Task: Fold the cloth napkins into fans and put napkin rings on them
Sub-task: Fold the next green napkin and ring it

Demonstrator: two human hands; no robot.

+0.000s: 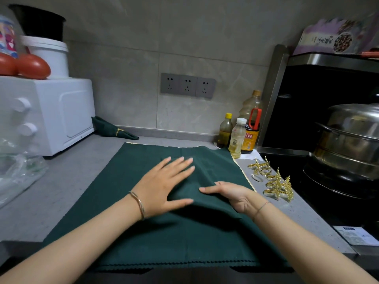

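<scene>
Spread dark green napkin [143,232] lay on the grey table [61,191], left hand [164,185] pressed flat on it with straight fingers, right hand [231,194] gripped its raised fold, gold napkin rings [272,181] lay just right, ringed folded napkin [110,130] rested beside the white oven [51,115]
</scene>
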